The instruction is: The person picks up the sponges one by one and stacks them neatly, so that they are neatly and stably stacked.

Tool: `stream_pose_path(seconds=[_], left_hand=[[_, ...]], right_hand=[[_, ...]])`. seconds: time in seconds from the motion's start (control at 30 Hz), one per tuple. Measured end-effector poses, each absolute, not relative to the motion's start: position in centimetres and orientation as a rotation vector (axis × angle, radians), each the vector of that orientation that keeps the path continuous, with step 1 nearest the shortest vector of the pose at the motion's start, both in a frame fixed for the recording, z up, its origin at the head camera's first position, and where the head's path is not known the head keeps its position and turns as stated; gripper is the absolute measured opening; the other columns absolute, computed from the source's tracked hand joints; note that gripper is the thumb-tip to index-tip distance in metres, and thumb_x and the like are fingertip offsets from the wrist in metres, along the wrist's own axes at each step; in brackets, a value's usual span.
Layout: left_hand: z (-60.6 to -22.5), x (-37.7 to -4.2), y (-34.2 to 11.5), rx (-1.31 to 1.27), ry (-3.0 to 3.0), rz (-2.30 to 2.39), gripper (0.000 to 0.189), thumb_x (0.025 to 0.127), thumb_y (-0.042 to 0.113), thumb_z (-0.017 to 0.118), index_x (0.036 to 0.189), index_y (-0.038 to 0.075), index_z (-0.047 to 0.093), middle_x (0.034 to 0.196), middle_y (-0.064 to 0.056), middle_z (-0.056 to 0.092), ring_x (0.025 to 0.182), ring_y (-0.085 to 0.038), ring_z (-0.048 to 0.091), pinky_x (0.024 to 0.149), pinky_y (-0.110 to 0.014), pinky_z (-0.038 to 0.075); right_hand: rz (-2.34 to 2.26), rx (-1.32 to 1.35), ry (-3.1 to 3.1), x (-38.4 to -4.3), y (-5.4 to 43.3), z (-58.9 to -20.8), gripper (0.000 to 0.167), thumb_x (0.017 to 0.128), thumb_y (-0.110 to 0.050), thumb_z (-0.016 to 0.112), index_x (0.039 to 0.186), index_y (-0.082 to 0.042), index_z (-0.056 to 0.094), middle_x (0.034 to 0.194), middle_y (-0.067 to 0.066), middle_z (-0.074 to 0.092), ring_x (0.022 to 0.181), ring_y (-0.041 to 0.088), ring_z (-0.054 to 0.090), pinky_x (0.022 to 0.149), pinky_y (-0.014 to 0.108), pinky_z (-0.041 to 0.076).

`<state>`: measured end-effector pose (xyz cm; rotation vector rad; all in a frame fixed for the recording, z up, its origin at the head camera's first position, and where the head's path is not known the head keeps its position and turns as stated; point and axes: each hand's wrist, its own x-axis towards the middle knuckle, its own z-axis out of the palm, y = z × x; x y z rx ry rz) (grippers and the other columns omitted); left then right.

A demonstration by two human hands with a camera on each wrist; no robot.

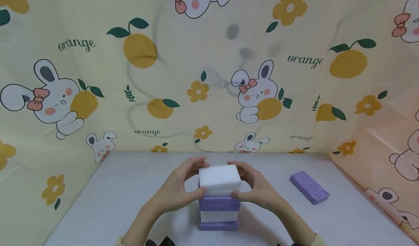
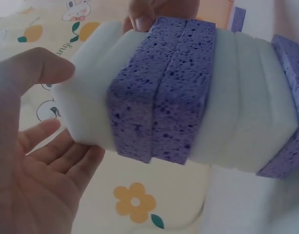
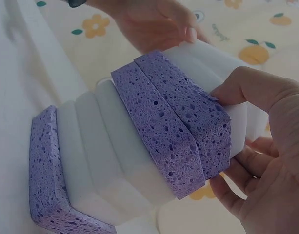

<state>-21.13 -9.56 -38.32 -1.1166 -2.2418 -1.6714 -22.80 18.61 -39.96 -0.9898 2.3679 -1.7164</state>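
Note:
A stack of sponges stands upright on the table. At its base is a purple sponge (image 1: 218, 226), with white sponges (image 1: 218, 216) above it. Over those lie two purple sponges (image 1: 219, 203), pores clearly visible in both wrist views. White sponges (image 1: 219, 177) form the top. My left hand (image 1: 176, 188) holds this white top from the left, thumb at the near side and fingers round the far side. From the right my right hand (image 1: 258, 189) grips it likewise; its thumb (image 3: 237, 87) rests near the seam with the upper purple sponge.
A single purple sponge (image 1: 309, 188) lies flat on the white table (image 1: 131, 191), to the right of the stack. Behind and at both sides hangs a yellow cloth (image 1: 203, 57) printed with rabbits, oranges and flowers.

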Motion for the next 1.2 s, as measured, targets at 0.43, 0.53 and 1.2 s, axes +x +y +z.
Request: stream_pose_path(seconds=[0.43,0.53,1.2], left_hand=[[-39.1,-21.3,-10.0,-0.878,-2.289,-1.829,0.074,0.079,0.019,0.085,0.141,0.018,0.044,0.125,0.000,0.061,0.117,-0.012,0.058,0.096,-0.029,0.050],[-39.0,-21.3,-10.0,-0.869,-2.287,-1.832,0.075,0.078,0.019,0.086,0.141,0.019,0.044,0.124,0.001,0.062,0.117,-0.011,0.058,0.096,-0.029,0.051],[-39.7,-21.7,-10.2,-0.894,-2.309,-1.781,0.076,0.079,0.022,0.085,0.141,0.017,0.043,0.123,-0.005,0.063,0.115,-0.018,0.059,0.097,-0.029,0.050]], right_hand=[[-1.686,-0.994,2.399,-22.9,18.7,-39.8,0.073,0.078,-0.011,0.081,0.143,-0.019,0.047,0.123,0.005,0.061,0.107,0.030,0.058,0.098,0.039,0.047],[-1.683,-0.988,2.401,-22.9,18.7,-39.8,0.073,0.078,-0.012,0.082,0.143,-0.020,0.047,0.123,0.005,0.061,0.108,0.030,0.058,0.098,0.040,0.047],[-1.670,-0.966,2.387,-22.9,18.7,-39.8,0.073,0.079,-0.010,0.081,0.143,-0.021,0.047,0.124,0.005,0.060,0.111,0.029,0.057,0.101,0.037,0.046]])
